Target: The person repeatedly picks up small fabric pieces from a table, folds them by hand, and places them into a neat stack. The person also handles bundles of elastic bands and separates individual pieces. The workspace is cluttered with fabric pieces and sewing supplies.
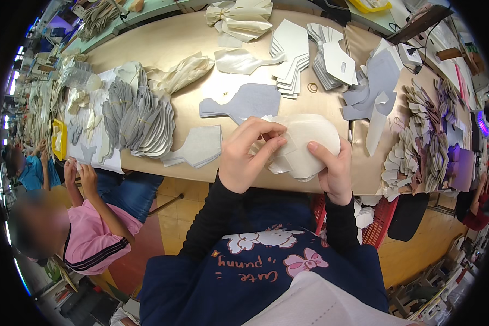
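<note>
Above the table's near edge I hold a rounded cream piece of thin sheet material, possibly several layers; its lower edge looks layered. My right hand grips it from the right, thumb lying on the face and fingers behind. My left hand pinches a thin, translucent cream flap at the piece's left side, thumb against forefinger. Just behind my left hand lies a flat grey-blue cut piece. A small stack of pale grey cut pieces rests to the left of it, near the edge.
Bundled grey pieces are heaped at left. White shaped cards are stacked at the back, beside cream bundles. More bundles lie at right. A co-worker in a pink shirt sits at left. A red basket stands below the table.
</note>
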`<state>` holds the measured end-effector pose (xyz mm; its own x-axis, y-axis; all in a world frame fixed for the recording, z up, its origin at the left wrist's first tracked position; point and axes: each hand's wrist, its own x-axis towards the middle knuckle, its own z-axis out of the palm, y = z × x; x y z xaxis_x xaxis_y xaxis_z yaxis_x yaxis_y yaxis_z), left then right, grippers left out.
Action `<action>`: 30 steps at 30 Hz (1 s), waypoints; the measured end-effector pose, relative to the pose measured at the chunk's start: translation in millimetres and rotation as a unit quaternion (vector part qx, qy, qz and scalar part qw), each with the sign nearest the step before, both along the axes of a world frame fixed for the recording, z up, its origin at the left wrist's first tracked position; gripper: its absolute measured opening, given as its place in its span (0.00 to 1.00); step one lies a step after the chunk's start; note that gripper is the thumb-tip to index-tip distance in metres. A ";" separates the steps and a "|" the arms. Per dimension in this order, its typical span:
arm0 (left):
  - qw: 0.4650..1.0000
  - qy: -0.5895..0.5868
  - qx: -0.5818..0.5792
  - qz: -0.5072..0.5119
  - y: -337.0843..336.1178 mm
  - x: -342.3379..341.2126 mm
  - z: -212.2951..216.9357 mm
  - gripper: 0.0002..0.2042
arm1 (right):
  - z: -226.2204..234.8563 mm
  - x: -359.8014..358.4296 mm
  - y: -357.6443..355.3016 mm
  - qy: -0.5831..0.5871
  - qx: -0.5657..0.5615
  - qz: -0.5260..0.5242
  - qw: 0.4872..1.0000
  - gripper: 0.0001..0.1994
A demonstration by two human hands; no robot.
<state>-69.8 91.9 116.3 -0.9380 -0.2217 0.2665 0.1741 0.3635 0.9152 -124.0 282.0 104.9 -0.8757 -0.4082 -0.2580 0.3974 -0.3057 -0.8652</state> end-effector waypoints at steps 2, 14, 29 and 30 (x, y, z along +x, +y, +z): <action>1.000 -0.015 0.002 0.015 0.9 -0.3 4.3 0.08 | 1.4 -0.7 0.4 0.010 0.007 0.000 1.000 0.20; 0.998 -0.007 -0.041 0.056 15.7 9.9 1.1 0.07 | 1.0 -1.8 -5.9 0.030 0.072 -0.037 0.996 0.16; 0.990 0.040 0.132 -0.030 -22.9 19.1 -16.4 0.09 | 0.5 -18.7 9.2 0.007 0.016 -0.162 0.987 0.16; 0.997 0.035 0.058 -0.042 -31.0 18.3 -15.7 0.09 | 0.3 -19.3 10.1 0.004 -0.007 -0.174 0.985 0.16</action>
<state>-51.5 60.9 100.6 -0.9346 -0.1754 0.3094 0.2647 0.2379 0.9345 -143.3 292.0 105.2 -0.9652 -0.0868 -0.2465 0.2594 -0.4337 -0.8629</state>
